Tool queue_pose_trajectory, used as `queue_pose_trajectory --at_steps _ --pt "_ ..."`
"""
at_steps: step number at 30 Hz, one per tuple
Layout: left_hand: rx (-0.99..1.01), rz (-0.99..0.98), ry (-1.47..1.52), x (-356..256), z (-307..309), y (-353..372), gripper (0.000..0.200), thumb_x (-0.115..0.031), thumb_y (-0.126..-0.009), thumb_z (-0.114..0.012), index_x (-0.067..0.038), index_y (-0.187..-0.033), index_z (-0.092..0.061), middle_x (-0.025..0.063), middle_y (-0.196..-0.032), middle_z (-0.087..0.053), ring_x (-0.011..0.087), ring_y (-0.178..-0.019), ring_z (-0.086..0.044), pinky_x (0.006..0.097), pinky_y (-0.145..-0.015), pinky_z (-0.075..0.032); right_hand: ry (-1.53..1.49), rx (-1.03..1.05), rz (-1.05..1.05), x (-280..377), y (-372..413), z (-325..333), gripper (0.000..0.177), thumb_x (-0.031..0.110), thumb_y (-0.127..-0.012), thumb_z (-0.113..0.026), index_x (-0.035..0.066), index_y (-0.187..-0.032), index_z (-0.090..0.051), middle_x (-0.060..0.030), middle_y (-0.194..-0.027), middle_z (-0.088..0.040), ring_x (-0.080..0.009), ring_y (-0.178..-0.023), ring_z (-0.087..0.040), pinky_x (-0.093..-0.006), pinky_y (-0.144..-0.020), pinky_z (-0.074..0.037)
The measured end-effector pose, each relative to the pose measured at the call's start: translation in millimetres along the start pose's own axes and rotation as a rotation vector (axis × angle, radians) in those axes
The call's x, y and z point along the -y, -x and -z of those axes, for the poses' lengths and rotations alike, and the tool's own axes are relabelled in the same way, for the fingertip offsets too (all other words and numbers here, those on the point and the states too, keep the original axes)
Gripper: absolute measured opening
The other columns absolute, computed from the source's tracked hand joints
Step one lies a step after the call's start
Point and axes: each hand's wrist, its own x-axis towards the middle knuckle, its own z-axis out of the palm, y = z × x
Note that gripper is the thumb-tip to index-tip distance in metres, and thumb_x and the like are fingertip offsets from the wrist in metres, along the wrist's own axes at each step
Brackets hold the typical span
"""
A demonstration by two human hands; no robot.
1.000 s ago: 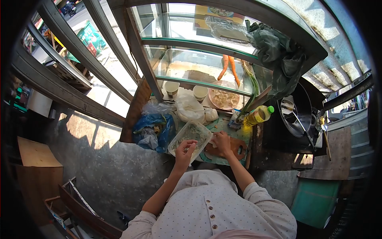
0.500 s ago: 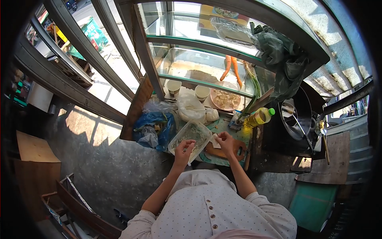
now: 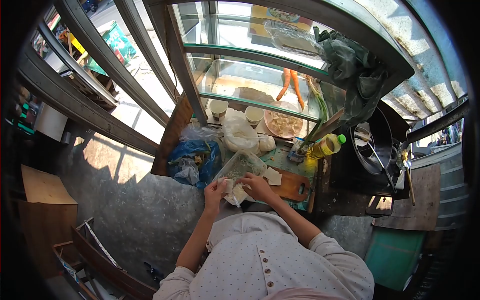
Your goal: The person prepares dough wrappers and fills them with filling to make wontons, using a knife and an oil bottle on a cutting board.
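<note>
The pale dough wrapper (image 3: 229, 186) sits between your two hands, held up off the tabletop (image 3: 281, 159) so both can work its edges. Your left hand (image 3: 215, 189) has its fingers closed on one side. Your right hand (image 3: 256, 184) curls its fingers at the other, but whether they pinch it is too small to tell. Just beyond your fingers lies the clear plastic tub (image 3: 245, 162) of what looks like chopped filling, within easy reach. Right of your right fingers, spare wrappers (image 3: 272, 175) wait on the wooden cutting board (image 3: 292, 186). Farther out stands an oil bottle (image 3: 326, 145).
</note>
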Motion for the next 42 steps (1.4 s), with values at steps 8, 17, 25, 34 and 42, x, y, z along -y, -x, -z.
queue_pose_trajectory --at_steps 8,17,25,34,42 --pt "-0.082 -0.025 -0.055 -1 11 4 0.023 -0.021 -0.083 -0.064 -0.003 -0.097 -0.063 0.0043 -0.087 -0.063 0.0112 -0.076 -0.061 0.0246 -0.065 -0.053 0.288 0.575 0.233 -3 -28 -31 0.025 0.010 -0.071 -0.064 0.021 -0.093 -0.067 -0.0024 -0.083 -0.055 -0.0181 -0.087 -0.056 -0.0394 -0.071 -0.040" --pt "-0.037 -0.016 -0.355 13 42 8 0.022 -0.022 -0.084 -0.062 -0.001 -0.092 -0.065 0.0024 -0.081 -0.062 0.0089 -0.069 -0.058 0.0238 -0.060 -0.051 -0.346 0.022 -0.215 7 -17 1 0.017 0.018 -0.085 -0.056 0.002 -0.087 -0.061 -0.0108 -0.076 -0.062 -0.0289 -0.065 -0.060 -0.0347 -0.058 -0.046" --pt "0.197 0.051 -0.618 37 52 16 0.023 -0.024 -0.083 -0.063 -0.002 -0.089 -0.067 0.0009 -0.077 -0.062 0.0074 -0.067 -0.056 0.0215 -0.057 -0.045 -0.053 -0.074 0.101 5 2 1 0.022 0.024 -0.089 -0.047 0.004 -0.088 -0.056 -0.0130 -0.078 -0.060 -0.0312 -0.068 -0.059 -0.0382 -0.059 -0.047" --pt "0.199 0.169 -0.538 30 51 17 0.024 -0.024 -0.084 -0.062 -0.003 -0.093 -0.067 0.0023 -0.082 -0.064 0.0095 -0.071 -0.058 0.0234 -0.062 -0.049 0.127 0.086 0.253 12 5 -24 0.017 0.020 -0.087 -0.049 0.005 -0.082 -0.056 -0.0098 -0.072 -0.057 -0.0287 -0.064 -0.058 -0.0388 -0.057 -0.046" --pt "0.173 0.075 -0.532 39 51 16 0.023 -0.022 -0.083 -0.063 -0.001 -0.091 -0.068 0.0017 -0.076 -0.064 0.0066 -0.069 -0.055 0.0219 -0.061 -0.046 -0.025 0.024 -0.024 20 22 -25 0.022 0.021 -0.089 -0.044 0.001 -0.083 -0.052 -0.0159 -0.073 -0.056 -0.0345 -0.069 -0.057 -0.0419 -0.059 -0.044"
